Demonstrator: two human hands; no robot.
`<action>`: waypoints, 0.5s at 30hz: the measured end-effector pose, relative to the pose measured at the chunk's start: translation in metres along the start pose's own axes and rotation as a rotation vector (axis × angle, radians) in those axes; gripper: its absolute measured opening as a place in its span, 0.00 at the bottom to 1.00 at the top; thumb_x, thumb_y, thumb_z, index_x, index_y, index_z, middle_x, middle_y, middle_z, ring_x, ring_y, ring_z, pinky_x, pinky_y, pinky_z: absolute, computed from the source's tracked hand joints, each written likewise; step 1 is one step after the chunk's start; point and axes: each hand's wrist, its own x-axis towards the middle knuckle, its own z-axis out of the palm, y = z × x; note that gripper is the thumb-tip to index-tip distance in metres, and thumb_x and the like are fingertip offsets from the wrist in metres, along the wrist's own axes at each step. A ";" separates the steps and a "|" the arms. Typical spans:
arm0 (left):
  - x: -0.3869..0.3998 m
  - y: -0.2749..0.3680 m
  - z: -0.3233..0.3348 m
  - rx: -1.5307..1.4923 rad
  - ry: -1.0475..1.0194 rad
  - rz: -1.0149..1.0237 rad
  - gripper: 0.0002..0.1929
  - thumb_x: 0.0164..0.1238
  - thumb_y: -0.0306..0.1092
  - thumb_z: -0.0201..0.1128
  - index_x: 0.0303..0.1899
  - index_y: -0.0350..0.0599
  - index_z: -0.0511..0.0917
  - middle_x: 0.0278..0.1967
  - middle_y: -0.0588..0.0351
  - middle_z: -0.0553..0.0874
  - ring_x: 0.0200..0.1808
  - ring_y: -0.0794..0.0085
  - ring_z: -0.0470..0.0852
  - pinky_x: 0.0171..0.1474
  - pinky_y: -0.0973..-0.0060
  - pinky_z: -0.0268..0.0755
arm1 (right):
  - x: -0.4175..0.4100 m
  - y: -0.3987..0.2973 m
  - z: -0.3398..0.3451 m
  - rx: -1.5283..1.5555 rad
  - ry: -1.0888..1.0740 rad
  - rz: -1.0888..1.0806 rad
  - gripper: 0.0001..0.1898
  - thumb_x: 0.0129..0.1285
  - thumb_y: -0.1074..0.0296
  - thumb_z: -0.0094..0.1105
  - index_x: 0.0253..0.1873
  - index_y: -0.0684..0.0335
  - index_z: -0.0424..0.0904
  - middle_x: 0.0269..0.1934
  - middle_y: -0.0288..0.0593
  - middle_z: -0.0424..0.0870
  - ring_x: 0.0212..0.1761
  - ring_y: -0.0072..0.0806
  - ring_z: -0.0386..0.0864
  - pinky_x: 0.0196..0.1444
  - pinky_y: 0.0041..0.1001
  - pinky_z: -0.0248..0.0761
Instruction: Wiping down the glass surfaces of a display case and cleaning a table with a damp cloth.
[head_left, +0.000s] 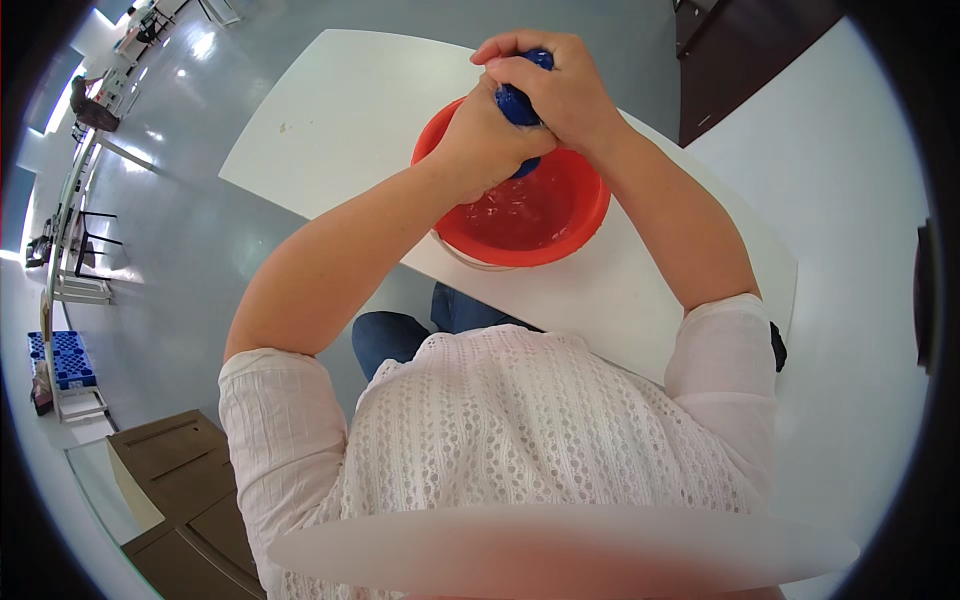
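Both my hands grip one bunched blue cloth (516, 103) that looks wet and twisted. It is held above a red plastic basin (480, 244). My left hand (480, 135) is wrapped around the lower part, and a blue end hangs out below it. Further up and to the right, my right hand (574, 90) clasps the upper part, its fingers curled over the top. Clear water (529, 214) with ripples and glints fills the lower part of the basin. The hands and forearms hide the basin's far right side.
The basin stands on a white table (360, 112), near its front edge. A pale curved rim (469, 259) shows under the basin. Dark brown furniture (742, 60) stands at the upper right, a brown panelled piece (187, 480) at the lower left. Far left, a person (94, 109) is near benches.
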 end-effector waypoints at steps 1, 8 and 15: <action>0.001 -0.002 0.000 0.039 0.038 0.016 0.20 0.48 0.30 0.67 0.45 0.39 0.71 0.37 0.58 0.78 0.38 0.76 0.78 0.40 0.78 0.73 | 0.001 0.000 0.001 -0.020 0.003 0.009 0.10 0.50 0.68 0.56 0.35 0.65 0.82 0.28 0.41 0.81 0.30 0.24 0.77 0.37 0.23 0.74; 0.006 -0.011 -0.007 0.100 0.015 -0.014 0.23 0.49 0.30 0.67 0.47 0.40 0.70 0.38 0.58 0.78 0.38 0.76 0.77 0.40 0.78 0.73 | 0.005 0.004 0.004 -0.118 0.010 -0.048 0.11 0.49 0.67 0.53 0.33 0.66 0.82 0.27 0.44 0.82 0.30 0.29 0.78 0.39 0.26 0.73; 0.004 -0.008 -0.010 0.125 -0.001 0.078 0.31 0.46 0.32 0.69 0.53 0.38 0.64 0.41 0.55 0.77 0.42 0.73 0.78 0.41 0.77 0.74 | 0.005 0.008 0.008 -0.156 0.023 -0.024 0.11 0.49 0.67 0.52 0.31 0.66 0.81 0.26 0.45 0.81 0.29 0.30 0.77 0.38 0.27 0.72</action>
